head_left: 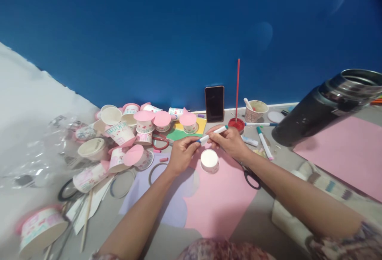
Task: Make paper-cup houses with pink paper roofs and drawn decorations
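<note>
Between my two hands is a white felt-tip marker (212, 134), held slantwise with a blue end at the left and a green end at the right. My left hand (182, 152) pinches the blue end. The fingers of my right hand (229, 141) close round the part near the green end. Just below the marker, a small white paper cup (209, 161) stands upside down, base up, on a pink paper sheet (219, 200). A purple paper sheet (167, 202) with a scalloped edge lies left of the pink one.
Several decorated paper cups (121, 132) with pink paper pieces crowd the left. Scissors (250, 177) lie by my right forearm. A phone (214, 104) leans on the blue wall. At right are a dark flask (316, 109), a capped marker (264, 144) and a red dish (236, 125) with a stick.
</note>
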`<state>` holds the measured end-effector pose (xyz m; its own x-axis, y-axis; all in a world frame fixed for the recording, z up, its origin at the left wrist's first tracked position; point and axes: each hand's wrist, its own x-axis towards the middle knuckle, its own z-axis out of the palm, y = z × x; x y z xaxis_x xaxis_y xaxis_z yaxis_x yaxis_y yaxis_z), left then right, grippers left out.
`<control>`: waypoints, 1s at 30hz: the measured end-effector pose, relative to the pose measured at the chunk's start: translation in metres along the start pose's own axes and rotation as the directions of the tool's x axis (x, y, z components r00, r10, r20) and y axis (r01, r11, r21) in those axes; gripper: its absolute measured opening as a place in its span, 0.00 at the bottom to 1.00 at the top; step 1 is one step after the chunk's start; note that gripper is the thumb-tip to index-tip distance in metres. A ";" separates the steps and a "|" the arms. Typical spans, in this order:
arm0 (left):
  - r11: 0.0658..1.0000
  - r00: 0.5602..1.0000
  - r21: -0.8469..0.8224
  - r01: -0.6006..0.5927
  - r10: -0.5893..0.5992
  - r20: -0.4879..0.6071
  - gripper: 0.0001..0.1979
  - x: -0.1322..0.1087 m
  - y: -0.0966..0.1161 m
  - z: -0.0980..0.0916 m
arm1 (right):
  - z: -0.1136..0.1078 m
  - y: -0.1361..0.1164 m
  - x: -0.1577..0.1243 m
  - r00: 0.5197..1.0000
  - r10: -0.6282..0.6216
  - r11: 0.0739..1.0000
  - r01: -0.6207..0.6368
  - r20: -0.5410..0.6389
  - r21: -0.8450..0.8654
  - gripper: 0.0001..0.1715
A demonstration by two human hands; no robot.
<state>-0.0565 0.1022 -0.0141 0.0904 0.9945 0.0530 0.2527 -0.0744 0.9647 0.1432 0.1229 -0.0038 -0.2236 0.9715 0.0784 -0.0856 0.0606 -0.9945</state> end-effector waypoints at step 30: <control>0.378 0.691 0.628 -0.681 0.615 0.380 0.21 -0.085 0.014 0.013 | -0.073 -0.160 -0.003 0.841 -0.529 0.813 0.462 -0.115 -0.354 0.16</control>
<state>-0.0481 0.0159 -0.0085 0.5836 0.6138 0.5317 0.6387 -0.7513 0.1662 0.2281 0.1270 0.1495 -0.0309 0.8115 0.5835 0.1707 0.5795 -0.7969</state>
